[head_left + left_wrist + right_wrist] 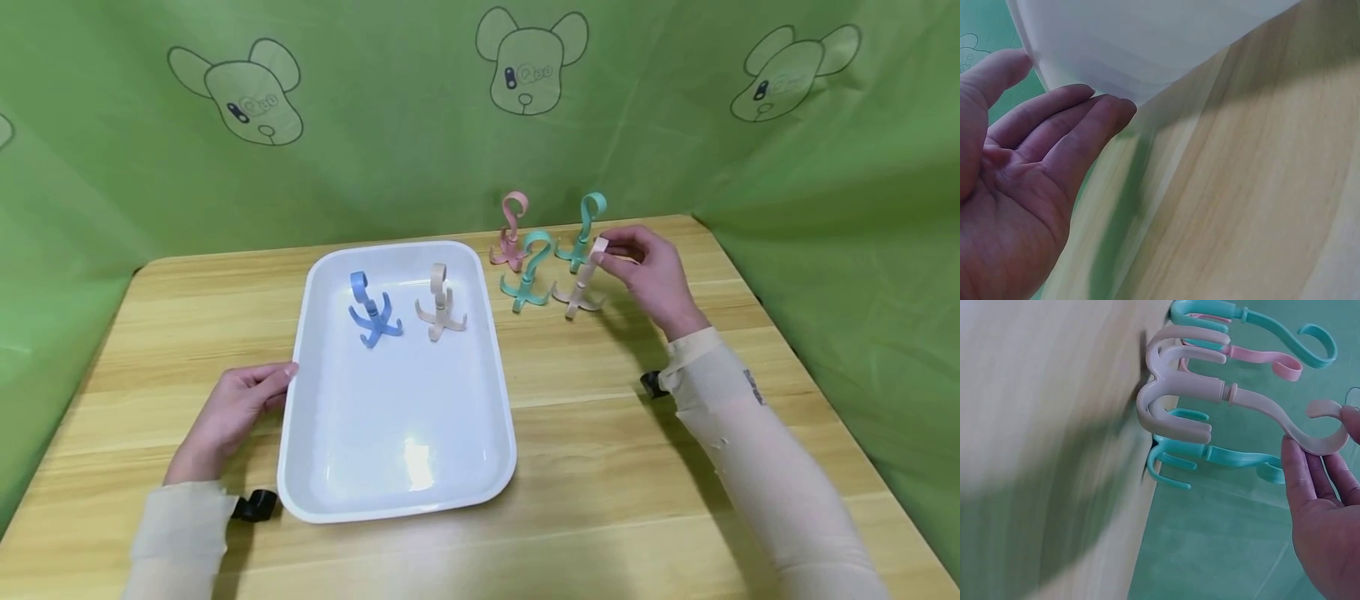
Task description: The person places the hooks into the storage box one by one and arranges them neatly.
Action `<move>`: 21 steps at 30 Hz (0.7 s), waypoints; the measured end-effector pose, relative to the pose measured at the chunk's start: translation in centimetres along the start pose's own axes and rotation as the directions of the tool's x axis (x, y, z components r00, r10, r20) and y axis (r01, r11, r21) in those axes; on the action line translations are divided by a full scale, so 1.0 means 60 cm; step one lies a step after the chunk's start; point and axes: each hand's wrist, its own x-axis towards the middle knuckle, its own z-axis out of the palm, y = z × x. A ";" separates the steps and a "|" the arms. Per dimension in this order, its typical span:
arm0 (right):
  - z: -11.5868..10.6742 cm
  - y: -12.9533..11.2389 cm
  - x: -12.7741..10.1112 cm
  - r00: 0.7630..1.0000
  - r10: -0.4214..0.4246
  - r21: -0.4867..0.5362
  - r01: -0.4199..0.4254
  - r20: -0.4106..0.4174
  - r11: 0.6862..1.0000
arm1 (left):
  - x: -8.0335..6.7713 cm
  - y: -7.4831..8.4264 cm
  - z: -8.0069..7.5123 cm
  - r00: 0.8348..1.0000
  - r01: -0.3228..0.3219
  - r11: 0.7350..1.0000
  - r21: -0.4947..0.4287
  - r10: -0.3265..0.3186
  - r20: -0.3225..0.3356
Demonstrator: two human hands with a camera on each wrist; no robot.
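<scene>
In the head view my right hand [648, 271] pinches the curled top of a beige four-pronged hanging hook [580, 287]. The right wrist view has the thumb and fingers at the crook of that beige hook [1188, 385], prongs toward the table; whether they touch it I cannot tell. My left hand [243, 408] holds the left rim of a white tray [405, 433], thumb at the rim and fingertips against the outer wall. Inside the tray stand a blue hook [377, 321] and another beige hook [441, 315].
Close by the right hand stand a pink hook [510, 246], a front teal hook [527, 283] and a back teal hook [581, 242]. Behind the wooden table [600, 483] hangs a green curtain [405, 125]. Black wrist devices [258, 505] sit at both cuffs.
</scene>
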 end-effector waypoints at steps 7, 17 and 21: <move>-0.010 -0.018 -0.006 0.999 -0.045 -0.028 0.044 -0.023 0.999 | 0.000 0.003 0.000 1.000 -0.003 1.000 0.026 0.003 -0.004; -0.030 -0.041 -0.011 0.997 -0.063 -0.010 0.063 -0.042 0.998 | -0.001 0.005 -0.001 1.000 -0.008 1.000 0.015 0.008 0.000; -0.037 -0.052 -0.017 0.995 -0.087 0.010 0.088 -0.038 0.996 | 0.001 0.004 0.000 1.000 -0.028 0.999 -0.015 0.028 0.003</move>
